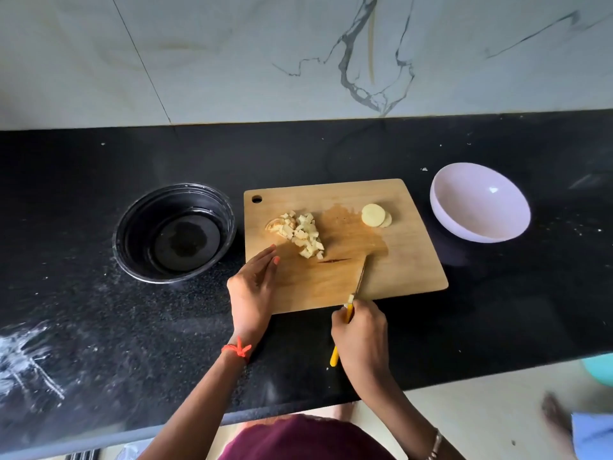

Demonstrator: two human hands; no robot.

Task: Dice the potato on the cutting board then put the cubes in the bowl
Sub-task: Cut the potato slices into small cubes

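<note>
Fingers (342, 314) of the right hand (360, 333) are curled round the yellow handle of a knife (361, 277), whose blade is held low over the cutting board (408, 260). Its long axis runs from near to far, tilted slightly rightward, and one stray cube (350, 298) is stuck at the blade's heel. The left hand (253, 287) is laid on the board's near left part, fingers straight and holding nothing, their tips just beside the pile of cubes (303, 234). The uncut potato slices (376, 215) are stacked at the far right of the board, beyond the knife tip and a little right of it, well apart from both hands. The stack is fanned left to right, across the blade's line. A pink bowl (464, 200) is set on the tabletop (331, 151) right of the board, near the slices, and a black bowl (132, 220) is set left.
</note>
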